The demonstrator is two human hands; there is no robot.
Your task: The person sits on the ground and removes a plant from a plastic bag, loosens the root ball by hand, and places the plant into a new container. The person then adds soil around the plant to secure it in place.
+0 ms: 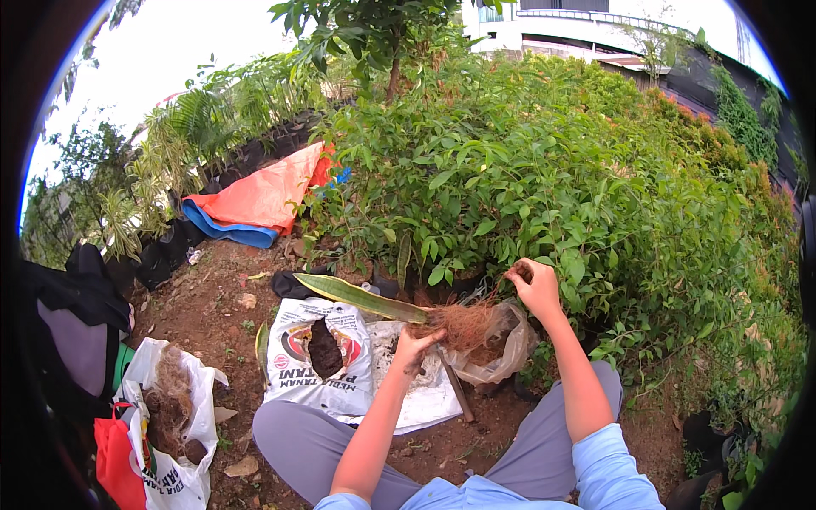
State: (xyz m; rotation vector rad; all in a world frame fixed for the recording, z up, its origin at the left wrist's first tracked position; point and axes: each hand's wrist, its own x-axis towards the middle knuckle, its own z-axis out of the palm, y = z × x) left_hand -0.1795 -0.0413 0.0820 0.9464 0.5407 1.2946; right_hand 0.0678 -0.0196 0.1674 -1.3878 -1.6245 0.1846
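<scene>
Possibly, a hard tug could snap the roots (pixel 467 325) mid-frame; the left hand (pixel 414 350) pinches the plant (pixel 361 295), the right hand (pixel 539 291) curls its fingers, contents unclear.

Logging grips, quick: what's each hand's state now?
Left hand: closed on the long-leafed plant near its roots.
Right hand: curled; whether it holds anything cannot be told.

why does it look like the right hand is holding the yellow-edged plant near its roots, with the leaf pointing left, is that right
Not quite: in the head view, it is the left hand, not the right hand, that holds the yellow-edged plant near its roots, with the leaf pointing left.
</scene>
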